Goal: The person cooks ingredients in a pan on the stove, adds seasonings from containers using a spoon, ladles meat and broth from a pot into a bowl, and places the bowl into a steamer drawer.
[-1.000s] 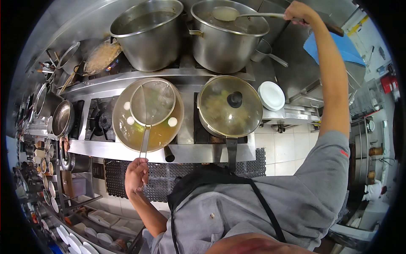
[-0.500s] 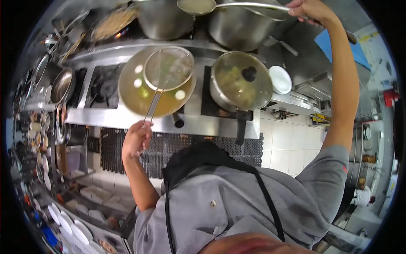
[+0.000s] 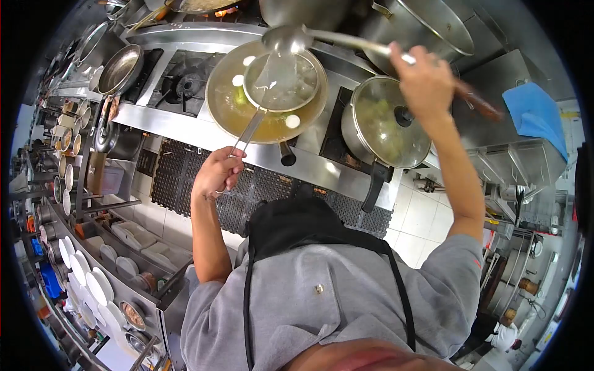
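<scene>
My left hand (image 3: 218, 172) is closed around the wire handle of a strainer (image 3: 281, 83), whose mesh bowl rests over a wide pan (image 3: 218, 102) of yellowish broth. A few white round pieces and something green float in the broth. With my right hand (image 3: 424, 80) I grip the long handle of a ladle (image 3: 288, 39). The ladle is tipped above the strainer, and pale liquid pours from it into the mesh. To the right stands a pot with a glass lid (image 3: 387, 123), green pieces showing through the glass.
Large stockpots (image 3: 427, 28) stand at the back of the stove. A bare burner (image 3: 187, 85) and a frying pan (image 3: 120, 69) are on the left. A blue cloth (image 3: 535, 114) lies at the right. Stacked white plates (image 3: 99, 285) sit at lower left; a black mat (image 3: 185, 179) covers the floor.
The ladle has come forward and down from the back pots and now tips over the strainer, pouring. My right arm has lowered. The camera view has shifted.
</scene>
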`<state>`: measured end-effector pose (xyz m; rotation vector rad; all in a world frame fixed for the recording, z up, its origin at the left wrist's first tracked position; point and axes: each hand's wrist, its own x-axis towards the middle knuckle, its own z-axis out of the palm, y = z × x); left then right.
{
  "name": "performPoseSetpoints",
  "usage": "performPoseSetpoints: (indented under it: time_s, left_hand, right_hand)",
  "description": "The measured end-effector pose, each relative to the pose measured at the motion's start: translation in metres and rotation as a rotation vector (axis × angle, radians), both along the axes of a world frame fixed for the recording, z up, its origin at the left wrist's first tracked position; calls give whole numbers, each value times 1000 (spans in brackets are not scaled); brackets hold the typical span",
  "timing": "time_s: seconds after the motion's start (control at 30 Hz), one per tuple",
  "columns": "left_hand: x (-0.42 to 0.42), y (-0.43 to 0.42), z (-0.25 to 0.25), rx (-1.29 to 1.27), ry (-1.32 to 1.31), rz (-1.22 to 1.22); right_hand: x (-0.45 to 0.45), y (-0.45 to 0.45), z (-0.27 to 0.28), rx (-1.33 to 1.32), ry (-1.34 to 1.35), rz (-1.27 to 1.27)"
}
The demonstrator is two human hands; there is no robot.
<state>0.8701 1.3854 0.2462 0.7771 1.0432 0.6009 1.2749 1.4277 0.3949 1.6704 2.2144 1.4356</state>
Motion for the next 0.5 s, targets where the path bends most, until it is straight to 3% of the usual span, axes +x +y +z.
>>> performPoseSetpoints:
  time_s: [0.07,0.23,0.3,0.37,0.4,0.43,0.5]
  left_hand:
    - [5,-1,3,3,13,-5]
    - [13,-5,9,-2,74,27]
    - [22,-11,18,3,132,64]
    - [29,-11,21,19,151,73]
    - [31,-12,21,15,133,74]
    - [34,-13,19,25,127,86]
    - [37,-16,18,26,98,98]
  right_hand:
    - [43,-3,34,187,-141,27]
    - [136,-1,119,343,-103,-113]
    - [164,8,135,258,-121,-395]
    - [184,37,127,372,-301,-335]
    - [175,47,118,298,-254,-660]
    - [211,72,105,192,-276,-535]
    - [240,112,78,-43,-198,-644]
